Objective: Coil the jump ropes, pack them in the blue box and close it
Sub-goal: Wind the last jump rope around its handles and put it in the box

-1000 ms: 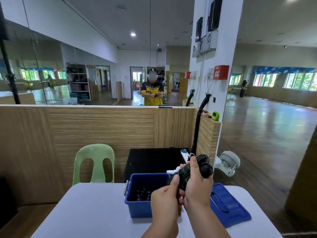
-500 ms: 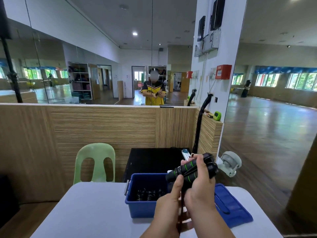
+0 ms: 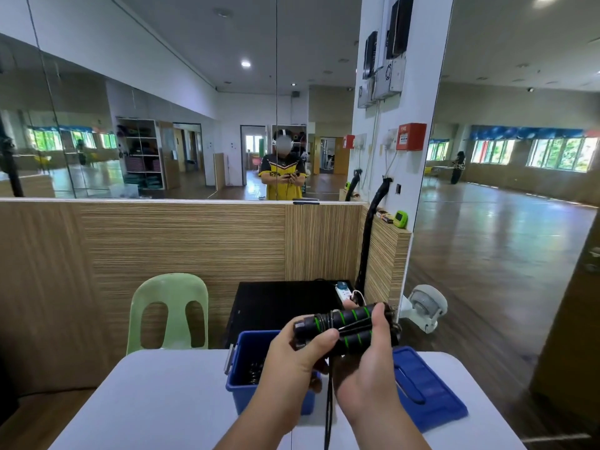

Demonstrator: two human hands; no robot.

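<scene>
clamping jump rope (image 3: pixel 352 317) in left hand (image 3: pixel 292 355) and right hand (image 3: pixel 367 368), both curled tight. wind hanging cord (image 3: pixel 329 404) snug, tuck end, lower into blue box (image 3: pixel 238 386) at far edge of table (image 3: pixel 156 404).

Both hands (image 3: pixel 328 358) hold jump rope handles (image 3: pixel 352 326) above blue box (image 3: pixel 240 381).

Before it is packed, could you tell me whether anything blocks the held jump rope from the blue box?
Nothing visible: the black green-striped jump rope is above the open blue plastic box; its blue lid lies to the right.
</scene>
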